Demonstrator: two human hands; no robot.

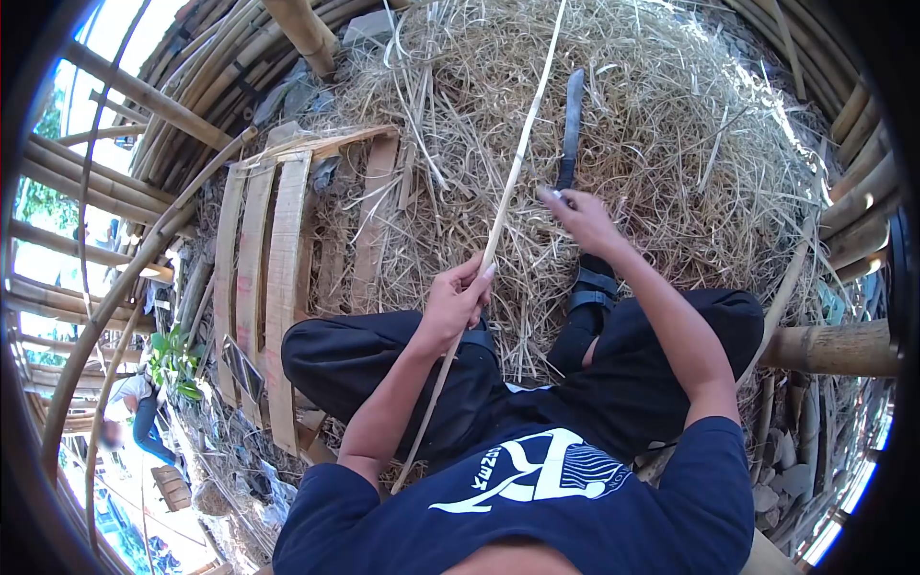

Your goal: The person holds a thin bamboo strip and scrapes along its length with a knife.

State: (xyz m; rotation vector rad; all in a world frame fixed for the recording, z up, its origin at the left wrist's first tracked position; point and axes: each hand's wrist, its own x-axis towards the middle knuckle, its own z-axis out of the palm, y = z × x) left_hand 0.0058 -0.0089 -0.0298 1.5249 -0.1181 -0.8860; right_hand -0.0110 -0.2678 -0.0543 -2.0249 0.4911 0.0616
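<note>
My left hand (457, 299) is closed around a long, pale bamboo strip (517, 158). The strip slants from beside my left hip, across my leg, to the top of the view. My right hand (586, 222) is at the lower end of a machete (572, 120), its fingers curled at the dark handle and its thumb side slightly blurred. The grey blade points away from me, over a thick bed of bamboo shavings (661, 125). The palm side of the right hand is hidden.
Wooden slats (286, 259) like a pallet lie to my left, with a dark phone-like slab (241, 369) on them. Bamboo poles (834, 347) frame both sides. My crossed legs and sandal (594, 286) are in front. Another person (144, 422) is outside, lower left.
</note>
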